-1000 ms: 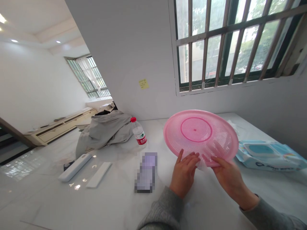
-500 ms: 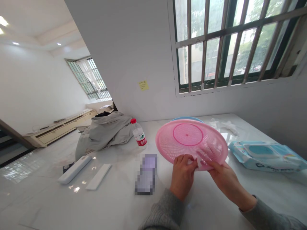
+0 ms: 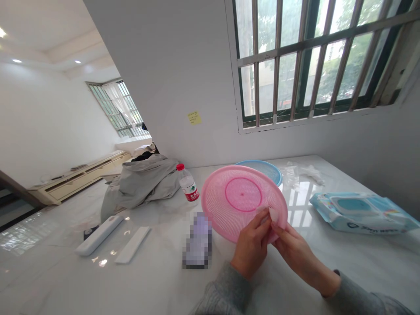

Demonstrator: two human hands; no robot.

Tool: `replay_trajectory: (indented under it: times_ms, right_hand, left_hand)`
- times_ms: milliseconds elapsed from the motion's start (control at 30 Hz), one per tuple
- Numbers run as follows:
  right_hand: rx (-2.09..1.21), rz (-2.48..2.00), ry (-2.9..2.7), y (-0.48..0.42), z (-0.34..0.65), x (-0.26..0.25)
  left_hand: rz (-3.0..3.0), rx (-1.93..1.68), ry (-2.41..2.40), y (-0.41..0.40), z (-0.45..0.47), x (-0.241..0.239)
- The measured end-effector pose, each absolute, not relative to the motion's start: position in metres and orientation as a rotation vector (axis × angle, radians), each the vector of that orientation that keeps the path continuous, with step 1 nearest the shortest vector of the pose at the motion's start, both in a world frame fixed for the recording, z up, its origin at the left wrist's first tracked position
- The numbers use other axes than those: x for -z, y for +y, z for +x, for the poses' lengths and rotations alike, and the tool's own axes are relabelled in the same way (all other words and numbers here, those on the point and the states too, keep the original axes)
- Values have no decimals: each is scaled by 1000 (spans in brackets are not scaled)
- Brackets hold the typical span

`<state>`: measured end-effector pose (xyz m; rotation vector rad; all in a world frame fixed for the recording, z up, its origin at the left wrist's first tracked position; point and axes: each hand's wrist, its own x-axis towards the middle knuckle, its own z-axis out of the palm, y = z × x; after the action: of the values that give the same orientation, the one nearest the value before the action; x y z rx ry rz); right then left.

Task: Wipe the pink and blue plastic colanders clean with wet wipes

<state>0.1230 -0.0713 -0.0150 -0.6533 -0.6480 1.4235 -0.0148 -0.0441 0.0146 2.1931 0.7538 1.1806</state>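
A round pink plastic strainer (image 3: 241, 199) is held tilted above the white marble table, its perforated underside facing me. My left hand (image 3: 252, 245) grips its near rim, fingers curled over the edge. My right hand (image 3: 293, 253) is at the same rim just to the right, fingers pinched on a small white wipe (image 3: 271, 214) pressed against the mesh. A blue strainer (image 3: 265, 168) lies on the table behind the pink one, partly hidden by it.
A pack of wet wipes (image 3: 357, 212) lies at the right. A water bottle (image 3: 187, 186), a grey jacket (image 3: 144, 181), two white bars (image 3: 98, 229) and a blurred flat object (image 3: 197, 240) sit to the left. Crumpled clear plastic (image 3: 302, 173) lies near the wall under the barred window.
The pink strainer has moved left and nearer with both hands, uncovering the blue strainer behind it. My hands have drawn closer together at the rim.
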Motion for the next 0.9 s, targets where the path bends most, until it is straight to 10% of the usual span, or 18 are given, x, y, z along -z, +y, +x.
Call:
replay_trajectory:
  times_ms: [900]
  right_hand:
    - [-1056,-912,-859,-61,164,-9]
  left_hand:
    - [2892,-1026,968,-39,-18,5]
